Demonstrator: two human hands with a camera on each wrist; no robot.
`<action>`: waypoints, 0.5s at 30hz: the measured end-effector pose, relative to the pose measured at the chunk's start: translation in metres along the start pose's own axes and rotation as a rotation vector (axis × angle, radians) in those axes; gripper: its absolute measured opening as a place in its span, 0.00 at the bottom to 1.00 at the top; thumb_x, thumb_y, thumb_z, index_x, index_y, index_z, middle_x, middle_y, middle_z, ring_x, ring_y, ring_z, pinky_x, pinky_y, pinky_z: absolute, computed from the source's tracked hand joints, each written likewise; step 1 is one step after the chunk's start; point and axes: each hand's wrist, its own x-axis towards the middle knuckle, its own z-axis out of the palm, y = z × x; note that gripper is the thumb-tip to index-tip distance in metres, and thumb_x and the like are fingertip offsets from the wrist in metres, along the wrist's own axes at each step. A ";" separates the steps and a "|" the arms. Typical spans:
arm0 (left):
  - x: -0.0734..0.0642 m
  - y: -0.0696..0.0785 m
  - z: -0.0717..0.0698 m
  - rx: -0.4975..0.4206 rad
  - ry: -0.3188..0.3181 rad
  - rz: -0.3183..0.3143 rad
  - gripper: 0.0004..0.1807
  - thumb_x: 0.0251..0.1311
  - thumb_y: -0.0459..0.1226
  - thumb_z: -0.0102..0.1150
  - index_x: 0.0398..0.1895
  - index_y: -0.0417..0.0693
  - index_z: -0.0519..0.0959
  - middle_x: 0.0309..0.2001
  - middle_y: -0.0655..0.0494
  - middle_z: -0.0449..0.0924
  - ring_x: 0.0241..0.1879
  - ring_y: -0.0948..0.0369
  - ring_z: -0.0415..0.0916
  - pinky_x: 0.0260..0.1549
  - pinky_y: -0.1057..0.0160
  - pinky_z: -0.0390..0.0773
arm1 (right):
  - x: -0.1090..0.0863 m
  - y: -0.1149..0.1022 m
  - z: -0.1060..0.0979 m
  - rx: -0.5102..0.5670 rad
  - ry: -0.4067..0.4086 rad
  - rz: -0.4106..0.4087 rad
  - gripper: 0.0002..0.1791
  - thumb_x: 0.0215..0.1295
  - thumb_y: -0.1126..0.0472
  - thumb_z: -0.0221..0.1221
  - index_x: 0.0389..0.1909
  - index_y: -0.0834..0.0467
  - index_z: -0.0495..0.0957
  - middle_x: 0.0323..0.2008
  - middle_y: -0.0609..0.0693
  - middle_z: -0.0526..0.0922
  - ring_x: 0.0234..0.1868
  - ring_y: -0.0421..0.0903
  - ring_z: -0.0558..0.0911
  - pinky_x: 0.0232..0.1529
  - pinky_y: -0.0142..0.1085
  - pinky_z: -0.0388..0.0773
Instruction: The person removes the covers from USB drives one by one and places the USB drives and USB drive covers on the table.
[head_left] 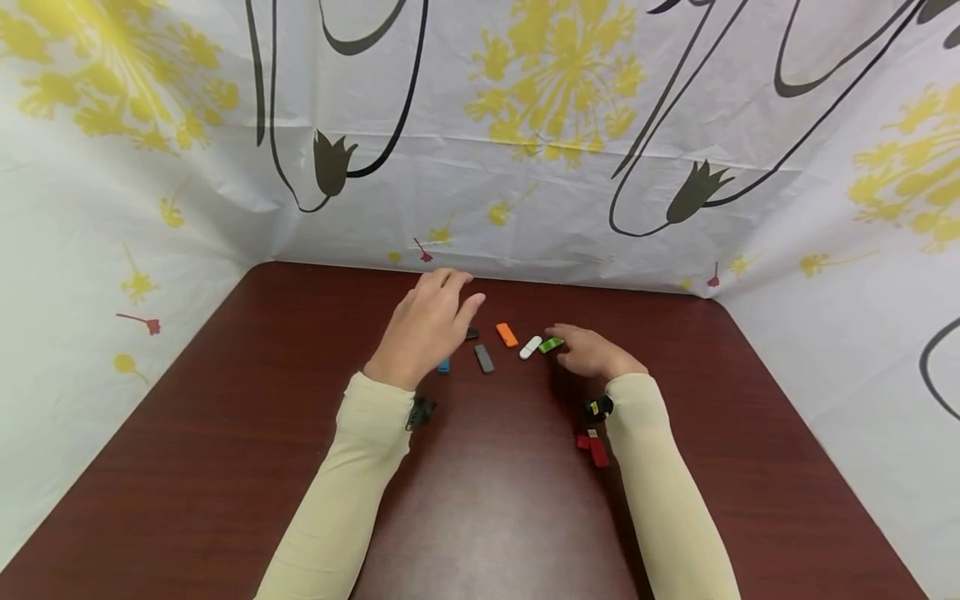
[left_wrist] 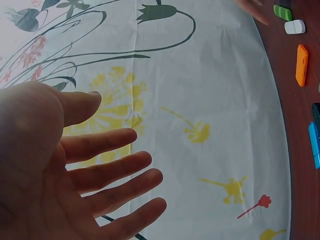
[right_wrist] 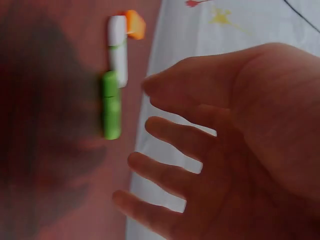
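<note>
Small flash-drive-like sticks lie on the dark red-brown table. My left hand [head_left: 431, 323] is raised above the blue stick [head_left: 444, 365] and the black stick [head_left: 472, 333], partly hiding both; its fingers are spread and hold nothing. Over at the right, my right hand [head_left: 589, 351] hovers beside the green stick [head_left: 551, 344]. In the right wrist view its fingers [right_wrist: 170, 137] are extended, thumb and index close together, with a gap to the green stick [right_wrist: 111, 106]. The white stick [head_left: 531, 347] lies beside the green one, then the orange stick [head_left: 507, 335] and the grey stick [head_left: 484, 359].
A red stick [head_left: 598, 451], with a smaller red piece [head_left: 582, 442] beside it, lies by my right forearm. A white cloth [head_left: 480, 225] with yellow and dark flower prints hangs behind and along both sides of the table [head_left: 480, 533].
</note>
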 end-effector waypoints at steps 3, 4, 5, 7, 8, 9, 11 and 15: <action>0.000 0.002 0.001 -0.006 -0.007 0.003 0.26 0.85 0.48 0.51 0.74 0.41 0.76 0.72 0.43 0.75 0.73 0.45 0.72 0.70 0.44 0.78 | -0.001 0.006 0.003 0.017 -0.052 0.042 0.31 0.77 0.70 0.50 0.80 0.67 0.66 0.81 0.69 0.63 0.82 0.68 0.61 0.80 0.63 0.62; 0.000 0.002 0.001 -0.005 -0.009 0.005 0.26 0.85 0.49 0.50 0.74 0.41 0.76 0.72 0.43 0.75 0.73 0.45 0.72 0.70 0.45 0.78 | -0.002 0.008 0.003 0.016 -0.052 0.047 0.30 0.77 0.70 0.51 0.79 0.66 0.67 0.80 0.69 0.66 0.82 0.68 0.63 0.79 0.63 0.64; 0.000 0.002 0.001 -0.003 -0.009 0.007 0.26 0.85 0.48 0.50 0.74 0.41 0.76 0.72 0.43 0.75 0.73 0.45 0.72 0.70 0.45 0.78 | -0.002 0.009 0.003 0.019 -0.049 0.051 0.29 0.77 0.69 0.52 0.78 0.66 0.69 0.78 0.68 0.68 0.80 0.67 0.67 0.78 0.62 0.66; 0.000 0.003 0.002 -0.002 -0.008 0.010 0.26 0.85 0.48 0.50 0.74 0.41 0.76 0.72 0.43 0.76 0.73 0.45 0.72 0.70 0.45 0.78 | -0.002 0.011 0.003 0.014 -0.033 0.039 0.26 0.76 0.70 0.54 0.73 0.67 0.74 0.73 0.68 0.74 0.73 0.65 0.73 0.74 0.61 0.72; 0.000 0.003 0.002 -0.002 -0.006 0.011 0.26 0.86 0.48 0.50 0.74 0.41 0.76 0.72 0.43 0.76 0.73 0.45 0.72 0.70 0.45 0.78 | -0.002 0.012 0.002 0.008 -0.024 0.027 0.24 0.75 0.70 0.56 0.71 0.67 0.76 0.70 0.68 0.77 0.69 0.64 0.76 0.70 0.59 0.75; 0.000 0.003 0.002 -0.002 -0.005 0.011 0.26 0.86 0.48 0.50 0.74 0.41 0.76 0.72 0.43 0.76 0.73 0.45 0.72 0.70 0.45 0.78 | -0.002 0.013 0.001 0.000 -0.017 0.014 0.23 0.74 0.71 0.57 0.68 0.68 0.78 0.66 0.68 0.80 0.65 0.64 0.78 0.67 0.59 0.77; 0.000 0.002 0.002 -0.003 -0.003 0.011 0.26 0.86 0.48 0.50 0.74 0.41 0.76 0.72 0.43 0.76 0.73 0.45 0.73 0.70 0.44 0.78 | -0.002 0.013 -0.001 -0.011 -0.015 -0.003 0.20 0.73 0.72 0.59 0.64 0.69 0.80 0.62 0.67 0.82 0.61 0.62 0.80 0.63 0.57 0.79; 0.001 0.002 0.002 -0.012 -0.004 0.008 0.26 0.86 0.48 0.50 0.74 0.41 0.76 0.72 0.43 0.76 0.73 0.45 0.73 0.69 0.44 0.78 | -0.003 0.012 -0.002 -0.040 -0.012 -0.017 0.17 0.70 0.74 0.62 0.58 0.69 0.83 0.56 0.66 0.84 0.56 0.60 0.82 0.59 0.55 0.82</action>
